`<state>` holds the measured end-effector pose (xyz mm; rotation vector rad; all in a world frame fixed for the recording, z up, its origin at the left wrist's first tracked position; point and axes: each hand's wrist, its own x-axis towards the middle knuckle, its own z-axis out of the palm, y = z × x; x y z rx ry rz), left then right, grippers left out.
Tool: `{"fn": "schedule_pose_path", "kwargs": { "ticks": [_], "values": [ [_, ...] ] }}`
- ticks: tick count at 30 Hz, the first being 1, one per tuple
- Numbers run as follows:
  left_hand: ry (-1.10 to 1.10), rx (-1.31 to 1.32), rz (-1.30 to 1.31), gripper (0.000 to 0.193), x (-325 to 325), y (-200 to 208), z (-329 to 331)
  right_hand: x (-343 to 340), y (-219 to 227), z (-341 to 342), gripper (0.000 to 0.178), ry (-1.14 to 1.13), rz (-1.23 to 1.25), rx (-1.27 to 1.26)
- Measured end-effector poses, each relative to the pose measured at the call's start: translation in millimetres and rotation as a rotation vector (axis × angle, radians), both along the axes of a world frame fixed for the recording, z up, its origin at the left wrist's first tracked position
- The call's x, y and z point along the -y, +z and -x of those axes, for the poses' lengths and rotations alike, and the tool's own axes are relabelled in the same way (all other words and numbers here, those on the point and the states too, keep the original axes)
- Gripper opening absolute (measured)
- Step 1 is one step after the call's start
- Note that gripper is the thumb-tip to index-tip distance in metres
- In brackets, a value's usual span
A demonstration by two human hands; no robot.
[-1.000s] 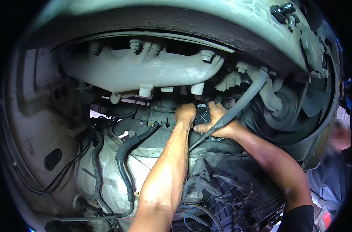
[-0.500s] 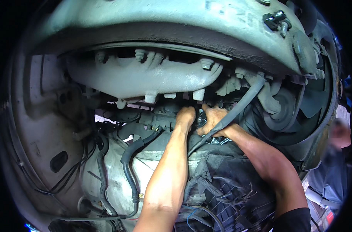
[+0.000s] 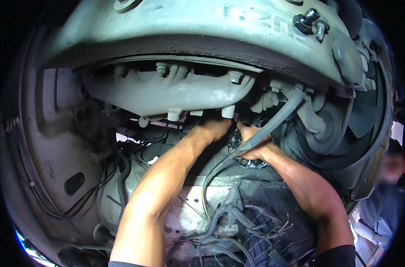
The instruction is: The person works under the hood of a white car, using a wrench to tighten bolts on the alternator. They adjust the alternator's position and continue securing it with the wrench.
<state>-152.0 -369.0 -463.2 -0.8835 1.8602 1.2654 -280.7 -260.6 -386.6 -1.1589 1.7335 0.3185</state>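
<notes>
My left hand [image 3: 216, 128] reaches in under the cast manifold [image 3: 167, 91]. Its fingers are bent out of sight in the dark gap below the manifold's lower bolt bosses, so what they touch is hidden. Just to the right, my right hand [image 3: 255, 139] is wrapped round a shiny, uneven part [image 3: 253, 163], its thumb low and its fingers high. That part's exact kind is not clear; glints of it show beside and below the palm. A thick grey hose [image 3: 280, 120] slants down in front of my right hand and partly covers it.
The large pale engine cover [image 3: 180, 26] overhangs both hands. Pulleys [image 3: 325, 127] and a fan [image 3: 362, 115] stand on the right. Loose cables [image 3: 238, 218] lie below between my forearms. Body panelling [image 3: 69, 147] bounds the left; another person [image 3: 380, 200] is at far right.
My left hand has shifted slightly right and deeper under the manifold, and its forearm has swung out to the left. My right hand keeps its grip. The view has moved a little.
</notes>
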Motion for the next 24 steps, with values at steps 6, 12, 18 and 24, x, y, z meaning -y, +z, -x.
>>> {"fn": "schedule_pose_path", "kwargs": {
  "ticks": [6,12,18,24],
  "values": [
    [0.076,-0.297,0.251,0.041,-17.3,-3.9,3.6,7.9,7.8,-1.6,0.088,0.015,-0.065,0.049],
    [-0.35,-0.374,0.397,0.031,-17.0,-4.9,-18.5,8.1,5.4,-2.2,0.089,0.021,-0.082,0.0],
    [-0.56,-0.196,0.334,0.024,-14.1,-6.8,-17.4,3.0,-0.7,-6.4,0.094,0.021,-0.003,-0.039],
    [-0.723,-0.278,0.509,0.024,-30.1,-40.3,-23.9,0.1,-5.9,-3.9,0.094,0.001,0.027,-0.007]
  ]
}}
